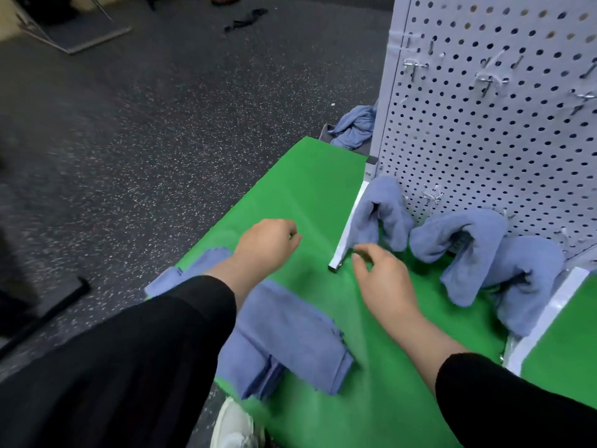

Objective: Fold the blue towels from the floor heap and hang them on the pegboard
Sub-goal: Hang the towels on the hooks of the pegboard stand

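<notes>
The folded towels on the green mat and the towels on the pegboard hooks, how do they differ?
The folded towels lie flat on the green mat; the hung towels drape over low hooks on the pegboard. The folded towels are neat rectangles with straight edges; the hung towels sag in rounded humps. The folded towels lie partly under the left forearm; the hung towels are beyond the right hand. Both are the same blue cloth.

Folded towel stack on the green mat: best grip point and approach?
Grip the folded towel stack at its right short end, where the layered edges show, coming from the right over bare green mat. It lies flat, so probably slide fingers under and thumb on top. The left hand and right hand hold nothing.
</notes>
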The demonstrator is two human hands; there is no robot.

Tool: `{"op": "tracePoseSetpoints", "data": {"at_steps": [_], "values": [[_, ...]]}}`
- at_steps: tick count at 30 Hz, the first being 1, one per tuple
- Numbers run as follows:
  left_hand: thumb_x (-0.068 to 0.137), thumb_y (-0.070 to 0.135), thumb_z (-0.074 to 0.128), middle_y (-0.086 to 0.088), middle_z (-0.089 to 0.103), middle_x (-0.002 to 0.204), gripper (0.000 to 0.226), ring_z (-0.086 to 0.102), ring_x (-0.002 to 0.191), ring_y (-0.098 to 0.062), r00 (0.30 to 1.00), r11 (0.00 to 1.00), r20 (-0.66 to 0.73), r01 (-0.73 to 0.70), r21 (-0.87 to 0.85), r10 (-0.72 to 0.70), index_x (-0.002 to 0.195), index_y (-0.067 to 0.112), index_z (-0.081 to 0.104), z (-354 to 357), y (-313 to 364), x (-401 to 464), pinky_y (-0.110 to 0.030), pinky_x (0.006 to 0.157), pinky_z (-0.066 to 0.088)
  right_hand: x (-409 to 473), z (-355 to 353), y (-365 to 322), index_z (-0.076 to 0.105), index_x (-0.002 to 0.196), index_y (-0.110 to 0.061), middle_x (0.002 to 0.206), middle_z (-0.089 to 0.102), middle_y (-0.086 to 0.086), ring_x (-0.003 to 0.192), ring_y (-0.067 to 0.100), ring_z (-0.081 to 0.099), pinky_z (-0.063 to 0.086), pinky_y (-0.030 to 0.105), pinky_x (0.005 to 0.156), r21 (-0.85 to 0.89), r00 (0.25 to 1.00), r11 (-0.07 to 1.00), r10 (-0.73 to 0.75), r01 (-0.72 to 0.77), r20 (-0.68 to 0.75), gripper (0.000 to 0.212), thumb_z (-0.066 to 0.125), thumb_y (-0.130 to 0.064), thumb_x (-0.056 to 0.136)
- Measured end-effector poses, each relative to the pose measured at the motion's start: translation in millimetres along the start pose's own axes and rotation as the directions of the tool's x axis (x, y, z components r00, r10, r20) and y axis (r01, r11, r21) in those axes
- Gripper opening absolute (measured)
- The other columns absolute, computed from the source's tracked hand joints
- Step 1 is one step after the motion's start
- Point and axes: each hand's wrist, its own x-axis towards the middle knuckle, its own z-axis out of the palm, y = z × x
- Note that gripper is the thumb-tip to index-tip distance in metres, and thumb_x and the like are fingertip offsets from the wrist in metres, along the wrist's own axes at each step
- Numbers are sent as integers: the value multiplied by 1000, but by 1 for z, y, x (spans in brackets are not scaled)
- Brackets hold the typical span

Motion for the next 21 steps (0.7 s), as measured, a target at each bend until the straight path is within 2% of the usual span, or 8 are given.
{"op": "tracePoseSetpoints", "data": {"at_steps": [4,7,11,14,18,21], "values": [[101,34,49,-8,74,99,25,66,92,-34,999,998,-48,-18,54,21,109,21,69,-23,-40,-43,-40,75,55,-27,13,-39,72,113,-12,112,73,8,103,28,66,49,35,88,-3,981,987,-162,163,109,21,62,-22,97],[101,31,46,-7,72,100,24,65,91,-33,998,991,-34,-56,123,61,106,20,66,-26,-67,-75,-41,73,54,-50,33,-61,70,117,-12,116,72,9,108,29,65,50,38,93,-28,929,951,-293,307,226,25,63,-23,96],[101,29,45,-6,65,101,21,62,95,-32,993,981,27,-115,155,112,100,17,63,-19,-97,-106,-38,70,49,-76,61,-69,66,125,-13,125,67,7,113,29,62,49,39,95,-108,859,898,-365,427,360,33,62,-29,97],[101,25,46,-5,63,109,23,60,105,-27,967,953,125,-244,177,224,109,18,66,-9,-107,-120,-35,68,38,-89,84,-65,56,139,-11,146,55,8,134,26,52,39,35,112,-214,785,824,-372,525,496,47,60,-30,97],[98,25,50,-4,60,128,31,56,117,-28,891,901,286,-406,150,354,127,21,62,5,-111,-118,-38,89,46,-97,105,-52,36,152,-15,164,30,4,151,20,29,23,37,123,-392,766,723,-295,570,571,62,55,-38,98],[98,24,54,-2,47,150,48,48,132,-29,845,883,405,-442,159,350,146,25,49,6,-111,-112,-46,104,44,-98,112,-42,31,156,-16,164,31,1,151,18,29,22,35,123,-434,799,724,-269,536,538,70,60,-33,94]]}}
